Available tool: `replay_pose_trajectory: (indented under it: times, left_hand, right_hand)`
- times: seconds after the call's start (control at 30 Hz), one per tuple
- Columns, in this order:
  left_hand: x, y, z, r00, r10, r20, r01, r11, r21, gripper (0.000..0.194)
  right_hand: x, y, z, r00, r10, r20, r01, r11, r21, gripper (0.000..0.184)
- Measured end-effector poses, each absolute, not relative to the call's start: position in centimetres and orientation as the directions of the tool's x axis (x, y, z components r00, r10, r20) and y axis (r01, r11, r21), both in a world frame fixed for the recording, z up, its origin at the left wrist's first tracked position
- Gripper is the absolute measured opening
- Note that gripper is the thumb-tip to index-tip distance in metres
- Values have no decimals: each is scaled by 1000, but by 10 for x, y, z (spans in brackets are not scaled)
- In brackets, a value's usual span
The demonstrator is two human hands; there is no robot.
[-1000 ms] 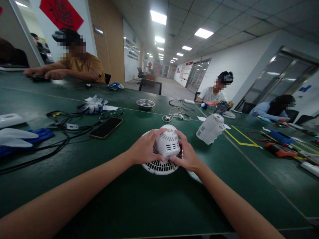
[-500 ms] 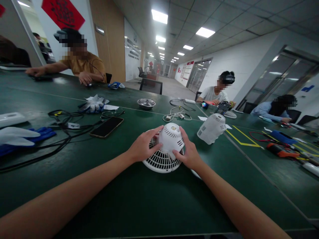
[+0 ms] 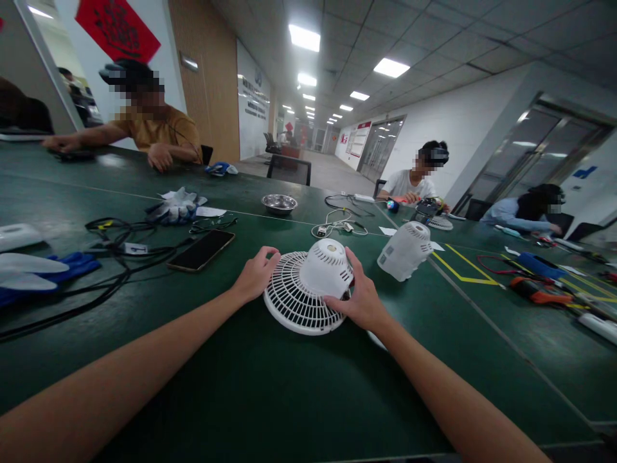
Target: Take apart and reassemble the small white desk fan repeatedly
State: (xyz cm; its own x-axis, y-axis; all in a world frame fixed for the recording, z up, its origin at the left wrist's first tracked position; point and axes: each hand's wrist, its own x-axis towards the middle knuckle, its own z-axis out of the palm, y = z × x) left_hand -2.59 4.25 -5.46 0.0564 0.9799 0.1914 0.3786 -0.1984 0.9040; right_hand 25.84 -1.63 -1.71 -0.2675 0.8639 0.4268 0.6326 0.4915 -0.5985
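As the head view shows, a white fan grille [image 3: 292, 307], its ribs radiating to a round rim, lies beneath a domed white housing [image 3: 321, 276] — slotted near the top, with a round mark at its crown. The green table [image 3: 299, 399] also bears a phone [image 3: 201, 249], a metal bowl [image 3: 279, 204] and a second housing [image 3: 403, 253]; co-workers [image 3: 166, 132] sit beyond under ceiling lights [image 3: 304, 37]. Grille and domed housing lie between the hands: the right hand [image 3: 362, 301] grips the housing's side; the left hand [image 3: 255, 274], loosely curled, is at the grille's left rim — whether gripping it cannot be told.
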Motion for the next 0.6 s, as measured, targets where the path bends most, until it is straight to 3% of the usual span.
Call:
replay_pose_trajectory:
  times: [0.07, 0.17, 0.27, 0.33, 0.43, 0.53, 0.6]
  left_hand:
    - [-24, 39, -51, 43, 959, 281, 278, -281, 919, 50]
    - [-23, 36, -45, 32, 883, 468, 144, -467, 872, 50]
    - [-21, 35, -43, 2, 837, 547, 149, -541, 827, 49]
    - [-19, 37, -45, 22, 871, 490, 124, -489, 864, 48]
    - [-13, 38, -50, 193, 939, 286, -109, -269, 957, 45]
    - [-8, 36, -53, 284, 955, 91, -287, -6, 958, 35]
    - [-6, 34, -54, 261, 965, 30, -289, 48, 956, 31]
  right_hand:
    - [260, -14, -15, -198, 887, 417, 531, 455, -715, 113]
    - [264, -8, -15, -78, 928, 363, 217, 371, -903, 112]
    - [266, -3, -18, 1, 973, 233, -70, 232, -970, 95]
    - [264, -4, -21, -45, 991, 124, -208, 112, -972, 69]
    - [258, -7, -27, -255, 966, -43, -328, -128, -936, 39]
    - [253, -9, -30, -383, 912, -149, -353, -293, -888, 33]
    - [251, -9, -30, -412, 895, -173, -364, -336, -869, 32]
